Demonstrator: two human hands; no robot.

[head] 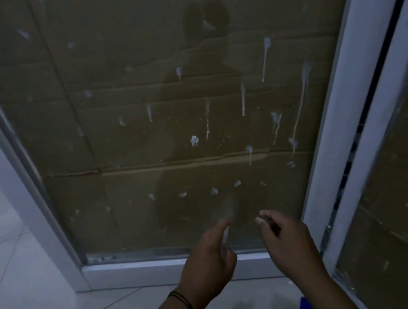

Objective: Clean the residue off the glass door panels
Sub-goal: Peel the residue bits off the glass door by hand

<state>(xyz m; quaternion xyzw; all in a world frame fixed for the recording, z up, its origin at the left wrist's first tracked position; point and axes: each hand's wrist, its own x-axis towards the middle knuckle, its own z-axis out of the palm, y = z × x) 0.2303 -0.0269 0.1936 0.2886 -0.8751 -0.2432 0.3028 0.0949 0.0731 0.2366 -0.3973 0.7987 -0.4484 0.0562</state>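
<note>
The glass door panel (pixel 159 123) fills my view, cardboard (pixel 117 62) behind it, white drips of residue (pixel 265 54) thickest toward two o'clock. My right hand (pixel 289 241) hovers at five o'clock, fingers loosely curled, holding nothing, probably ready to steady. My left hand (pixel 208 257) at six o'clock grips a thin pale scraper (pixel 225 236), blurred, angled at the lowest spots.
</note>
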